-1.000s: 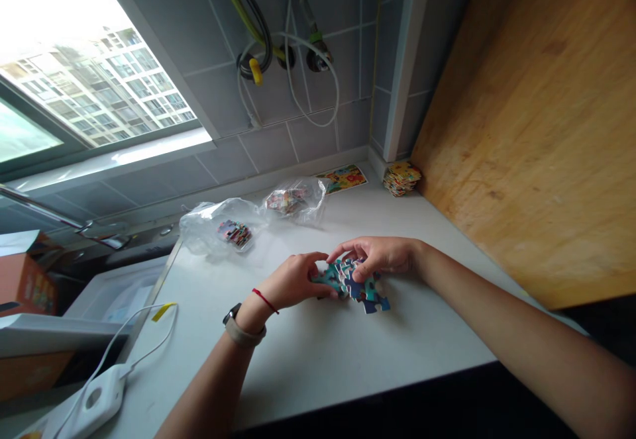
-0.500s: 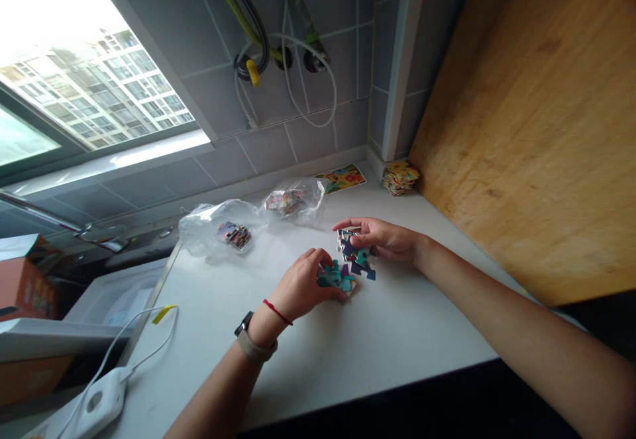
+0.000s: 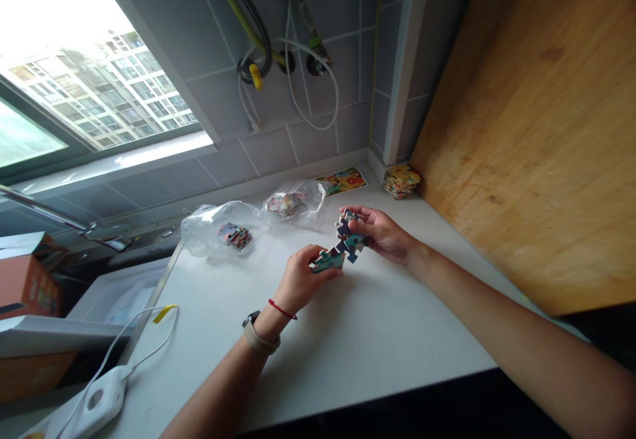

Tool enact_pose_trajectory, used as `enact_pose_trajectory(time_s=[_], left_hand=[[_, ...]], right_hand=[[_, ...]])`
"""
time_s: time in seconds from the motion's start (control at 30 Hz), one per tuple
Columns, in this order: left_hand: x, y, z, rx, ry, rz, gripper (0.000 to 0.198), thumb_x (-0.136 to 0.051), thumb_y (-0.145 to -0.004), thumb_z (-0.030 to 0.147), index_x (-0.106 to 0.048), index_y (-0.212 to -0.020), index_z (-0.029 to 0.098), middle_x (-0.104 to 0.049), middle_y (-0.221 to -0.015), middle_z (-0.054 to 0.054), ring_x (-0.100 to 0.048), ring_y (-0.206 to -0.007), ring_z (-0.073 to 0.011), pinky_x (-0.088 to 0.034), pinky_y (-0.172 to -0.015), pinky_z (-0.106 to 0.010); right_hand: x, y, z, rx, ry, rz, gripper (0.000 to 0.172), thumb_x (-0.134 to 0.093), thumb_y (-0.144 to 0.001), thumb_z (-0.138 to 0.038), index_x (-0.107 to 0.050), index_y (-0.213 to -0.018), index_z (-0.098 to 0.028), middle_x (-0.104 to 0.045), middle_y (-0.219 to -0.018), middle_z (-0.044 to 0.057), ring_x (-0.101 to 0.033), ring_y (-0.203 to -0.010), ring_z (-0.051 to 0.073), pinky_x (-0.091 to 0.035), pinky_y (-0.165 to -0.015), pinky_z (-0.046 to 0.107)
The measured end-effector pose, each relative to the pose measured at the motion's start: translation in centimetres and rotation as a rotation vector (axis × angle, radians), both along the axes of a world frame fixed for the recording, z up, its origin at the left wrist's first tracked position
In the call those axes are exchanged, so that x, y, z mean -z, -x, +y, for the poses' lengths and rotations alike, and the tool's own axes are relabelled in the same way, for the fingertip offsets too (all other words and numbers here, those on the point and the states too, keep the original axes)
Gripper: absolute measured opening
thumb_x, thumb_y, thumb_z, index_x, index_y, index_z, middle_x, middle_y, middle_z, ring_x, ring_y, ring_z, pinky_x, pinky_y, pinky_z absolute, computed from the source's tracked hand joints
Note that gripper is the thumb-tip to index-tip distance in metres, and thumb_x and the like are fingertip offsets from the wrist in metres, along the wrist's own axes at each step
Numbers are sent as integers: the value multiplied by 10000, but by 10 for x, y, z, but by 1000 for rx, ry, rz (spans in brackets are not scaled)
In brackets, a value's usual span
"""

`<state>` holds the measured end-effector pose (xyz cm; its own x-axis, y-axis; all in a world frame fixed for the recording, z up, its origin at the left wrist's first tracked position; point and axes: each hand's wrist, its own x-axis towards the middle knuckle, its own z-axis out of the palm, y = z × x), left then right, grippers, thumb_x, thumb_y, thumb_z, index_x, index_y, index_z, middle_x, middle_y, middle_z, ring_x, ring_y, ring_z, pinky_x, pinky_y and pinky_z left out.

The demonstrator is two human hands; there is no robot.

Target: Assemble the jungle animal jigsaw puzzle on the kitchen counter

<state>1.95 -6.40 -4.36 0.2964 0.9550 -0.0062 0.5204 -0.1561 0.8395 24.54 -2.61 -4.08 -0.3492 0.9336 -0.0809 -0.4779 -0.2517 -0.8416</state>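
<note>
My left hand [image 3: 304,273] is closed on green puzzle pieces [image 3: 328,261], thumb below and fingers above, over the white tabletop [image 3: 397,333]. To the right, my right hand [image 3: 385,230] grips a bunch of dark blue and teal puzzle pieces [image 3: 350,237] between thumb and fingers. The two bunches meet or overlap between my hands; whether they interlock I cannot tell. Beyond my hands lie a clear plastic bag [image 3: 203,234] with a stack of puzzle pieces [image 3: 235,235] and a second clear bag [image 3: 298,200] with more pieces.
A picture card [image 3: 345,179] lies by the wall, and a stack of yellowish puzzle pieces [image 3: 401,181] sits in the corner beside a wooden panel [image 3: 517,134]. At the left are a white power strip [image 3: 102,399] with its cable and an orange box [image 3: 30,283].
My left hand has lifted its green pieces slightly and tilted them. The right hand has moved slightly up and left, so both bunches now meet.
</note>
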Motion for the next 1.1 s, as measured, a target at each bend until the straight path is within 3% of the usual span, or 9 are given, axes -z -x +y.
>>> enact_pose_trajectory(time_s=[0.17,0.3,0.37,0.5,0.67,0.8,1.0,1.1], left_hand=[[13,-7,-2,-47,-165,146,258,-833,-790,358,-663,-892,193,-667,-835,2,-589,-752,-170,-457,-701,-281],[17,-9,-6,62,-248,214,555,-928,-708,397,-661,-1158,213,-707,-1089,-83,-658,-1019,-289,-523,-877,-386],[16,-6,-6,92,-231,229,590,-929,-710,387,-634,-1191,215,-716,-1115,-93,-669,-1053,-311,-531,-897,-408],[10,4,0,133,-150,253,425,-868,-778,312,-626,-1108,198,-744,-998,-59,-699,-887,-262,-516,-759,-339],[5,6,4,162,-75,230,341,-894,-742,334,-647,-939,208,-717,-832,14,-636,-750,-184,-448,-673,-273],[9,2,2,104,-35,165,458,-950,-641,385,-614,-905,218,-694,-804,33,-600,-708,-161,-419,-633,-255],[15,-3,-1,-114,-24,32,612,-891,-680,323,-467,-1116,249,-666,-716,78,-613,-640,-168,-414,-617,-255],[14,-3,-1,-137,-61,73,734,-883,-700,301,-433,-1276,241,-684,-751,59,-653,-700,-201,-456,-667,-284]], right_hand=[[7,19,-8,131,-201,-180,636,-979,-646,-398,-724,-1186,-178,-785,-999,56,-754,-842,187,-617,-784,303],[8,25,-15,111,-363,-354,562,-943,-690,-373,-746,-1179,-177,-785,-1031,59,-751,-904,196,-604,-871,323],[8,25,-16,106,-392,-388,557,-933,-703,-383,-750,-1188,-179,-785,-1027,59,-751,-912,204,-600,-883,332],[8,22,-13,168,-373,-395,570,-944,-679,-423,-766,-1165,-185,-782,-1009,60,-741,-905,213,-594,-876,343],[12,20,-7,317,-211,-281,645,-939,-672,-494,-716,-1194,-188,-769,-961,52,-719,-820,193,-597,-793,340],[14,23,-7,405,-256,-374,619,-938,-655,-528,-701,-1119,-195,-757,-948,47,-703,-806,191,-588,-782,337],[23,28,-12,266,-410,-533,508,-879,-731,-515,-669,-1072,-202,-729,-960,56,-697,-842,204,-581,-781,327],[24,27,-13,215,-466,-588,510,-809,-821,-487,-646,-1221,-215,-707,-1036,58,-691,-891,197,-577,-832,333]])
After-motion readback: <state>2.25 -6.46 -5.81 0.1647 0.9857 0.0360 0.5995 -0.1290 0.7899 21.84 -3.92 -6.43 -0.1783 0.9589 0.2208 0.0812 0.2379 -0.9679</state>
